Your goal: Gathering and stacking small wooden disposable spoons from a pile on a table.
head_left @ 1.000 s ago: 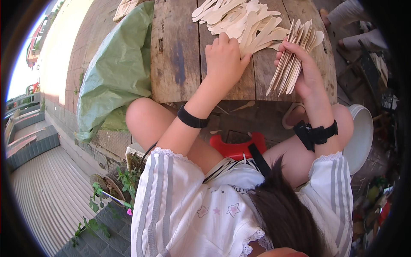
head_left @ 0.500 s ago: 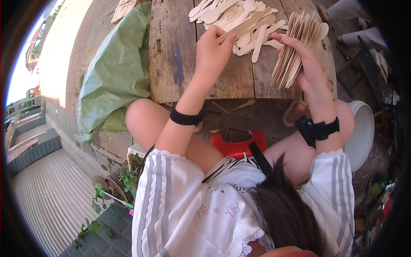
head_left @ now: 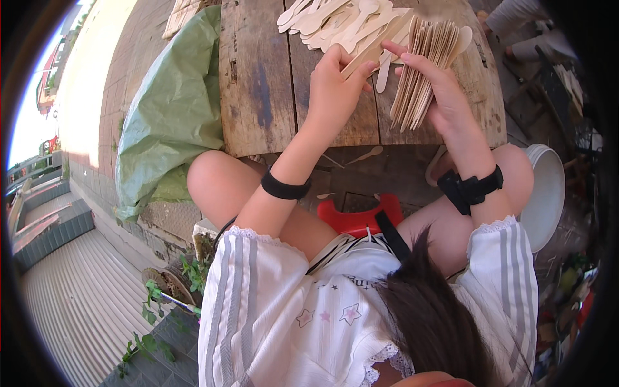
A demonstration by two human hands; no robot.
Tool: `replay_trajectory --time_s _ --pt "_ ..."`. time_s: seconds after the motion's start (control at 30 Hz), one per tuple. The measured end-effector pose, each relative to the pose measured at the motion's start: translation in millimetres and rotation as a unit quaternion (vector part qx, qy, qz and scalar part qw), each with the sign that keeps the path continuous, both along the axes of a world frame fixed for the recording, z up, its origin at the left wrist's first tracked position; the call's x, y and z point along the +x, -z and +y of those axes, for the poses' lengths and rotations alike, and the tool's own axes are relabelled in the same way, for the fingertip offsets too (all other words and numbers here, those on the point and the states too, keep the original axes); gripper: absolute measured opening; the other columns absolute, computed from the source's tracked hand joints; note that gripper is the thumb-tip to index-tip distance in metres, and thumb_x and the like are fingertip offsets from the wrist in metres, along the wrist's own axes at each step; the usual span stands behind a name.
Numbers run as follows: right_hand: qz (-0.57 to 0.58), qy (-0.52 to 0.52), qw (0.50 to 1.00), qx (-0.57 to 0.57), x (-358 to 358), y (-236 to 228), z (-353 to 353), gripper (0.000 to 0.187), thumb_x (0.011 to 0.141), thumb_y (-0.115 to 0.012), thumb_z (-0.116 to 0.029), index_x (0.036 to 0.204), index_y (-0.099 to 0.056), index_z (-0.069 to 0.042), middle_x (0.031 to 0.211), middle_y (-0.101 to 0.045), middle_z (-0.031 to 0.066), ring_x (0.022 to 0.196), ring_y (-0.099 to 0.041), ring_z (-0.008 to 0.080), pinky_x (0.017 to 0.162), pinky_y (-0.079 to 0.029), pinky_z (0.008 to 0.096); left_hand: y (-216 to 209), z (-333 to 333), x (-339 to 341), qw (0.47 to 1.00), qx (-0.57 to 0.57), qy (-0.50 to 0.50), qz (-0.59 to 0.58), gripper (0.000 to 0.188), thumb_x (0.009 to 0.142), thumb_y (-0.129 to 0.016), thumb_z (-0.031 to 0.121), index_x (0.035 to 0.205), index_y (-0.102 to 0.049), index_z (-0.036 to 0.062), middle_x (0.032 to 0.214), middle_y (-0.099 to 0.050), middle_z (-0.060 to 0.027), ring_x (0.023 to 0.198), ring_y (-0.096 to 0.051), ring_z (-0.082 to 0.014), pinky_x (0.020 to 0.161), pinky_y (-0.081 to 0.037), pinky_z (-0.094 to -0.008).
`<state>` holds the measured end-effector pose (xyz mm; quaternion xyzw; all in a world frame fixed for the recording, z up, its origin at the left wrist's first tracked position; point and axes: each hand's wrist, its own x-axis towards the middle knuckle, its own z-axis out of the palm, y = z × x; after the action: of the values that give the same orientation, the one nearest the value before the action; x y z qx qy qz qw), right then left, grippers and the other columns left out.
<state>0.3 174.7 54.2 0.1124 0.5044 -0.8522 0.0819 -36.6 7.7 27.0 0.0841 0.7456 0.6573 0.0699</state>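
My left hand (head_left: 334, 90) pinches a flat pale wooden spoon (head_left: 376, 50) between thumb and fingers, its far end tilted up and to the right. Whether a second spoon lies under it I cannot tell. My right hand (head_left: 443, 97) is closed round a thick bundle of wooden spoons (head_left: 418, 77), standing on edge side by side; one rounded bowl sticks out at the right. Its index finger stretches toward the left hand's spoon. Beyond both hands, a loose pile of wooden spoons (head_left: 345, 24) lies on the worn plank table (head_left: 258, 97).
Green plastic sheeting (head_left: 171, 109) hangs at the table's left side. Under the table's near edge are a red plastic stool (head_left: 358, 219) and a dropped wooden spoon (head_left: 367, 155). A white bucket (head_left: 545, 200) stands by my right knee. Another person's legs (head_left: 529, 32) show at the far right.
My hands have come closer together: the left moved right with its spoon, the right moved left with the bundle. The spoon's far end now reaches the bundle's upper left side.
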Motion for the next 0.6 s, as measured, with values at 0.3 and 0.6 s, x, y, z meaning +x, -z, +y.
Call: replay_trajectory --time_s 0.3,0.6 --pt "-0.019 0.066 0.998 -0.002 2 6 -6 0.032 0.082 -0.066 -0.016 0.109 -0.06 0.001 0.089 -0.063 0.0042 0.08 -0.06 0.0103 0.071 -0.05 0.0252 2 8 21 0.939 -0.239 0.026 0.248 0.018 0.084 -0.063 0.014 0.09 -0.049 0.0049 0.075 -0.062 -0.0111 0.061 -0.062 -0.0285 0.051 -0.048 -0.0345" --pt "-0.07 0.091 0.993 -0.023 3 22 -9 0.03 0.08 -0.07 -0.016 0.105 -0.058 -0.002 0.089 -0.063 0.0045 0.082 -0.061 0.0128 0.071 -0.05 0.0271 1 12 31 0.9 -0.263 0.084 0.338 0.014 0.081 -0.053 0.004 0.093 -0.045 0.0054 0.096 -0.057 -0.0106 0.081 -0.06 -0.0315 0.06 -0.051 -0.0387"
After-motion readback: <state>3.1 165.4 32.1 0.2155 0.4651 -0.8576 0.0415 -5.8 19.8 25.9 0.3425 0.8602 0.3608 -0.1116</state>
